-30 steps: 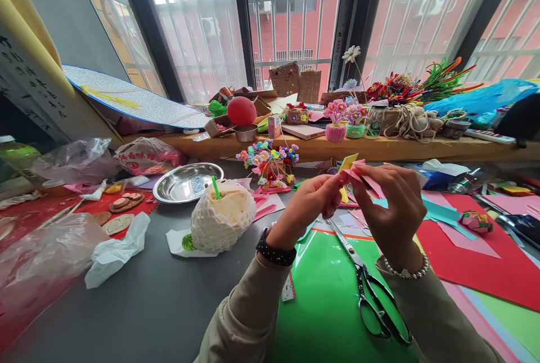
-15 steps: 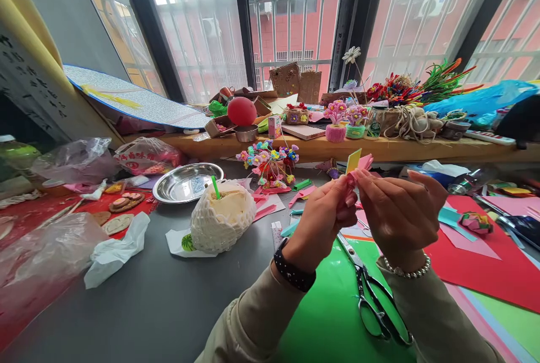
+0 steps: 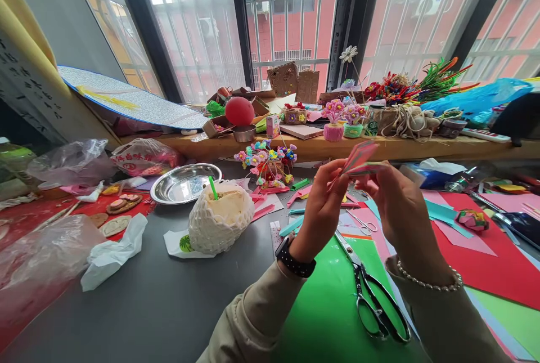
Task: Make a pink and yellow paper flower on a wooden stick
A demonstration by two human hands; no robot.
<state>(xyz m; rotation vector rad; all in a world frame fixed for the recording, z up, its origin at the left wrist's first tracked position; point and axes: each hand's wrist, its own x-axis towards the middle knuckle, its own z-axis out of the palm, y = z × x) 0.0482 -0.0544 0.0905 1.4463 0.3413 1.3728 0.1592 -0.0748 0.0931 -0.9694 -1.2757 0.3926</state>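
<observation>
At twelve o'clock from the green sheet [image 3: 320,307], raised above the table [image 3: 169,307], I observe the folded pink paper [image 3: 360,159] held between both hands. The left hand [image 3: 323,202] pinches its left end between thumb and fingers; the right hand [image 3: 400,202] pinches its right end, fingertips partly hidden. On the sheet, the scissors [image 3: 358,274] lie handles toward five o'clock. The netted coconut [image 3: 219,225] sits at ten o'clock.

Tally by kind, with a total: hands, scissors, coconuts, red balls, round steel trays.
Hands: 2 (left hand, right hand)
Scissors: 2 (large scissors, small scissors)
Coconut: 1
Red ball: 1
Round steel tray: 1
Total: 7
</observation>
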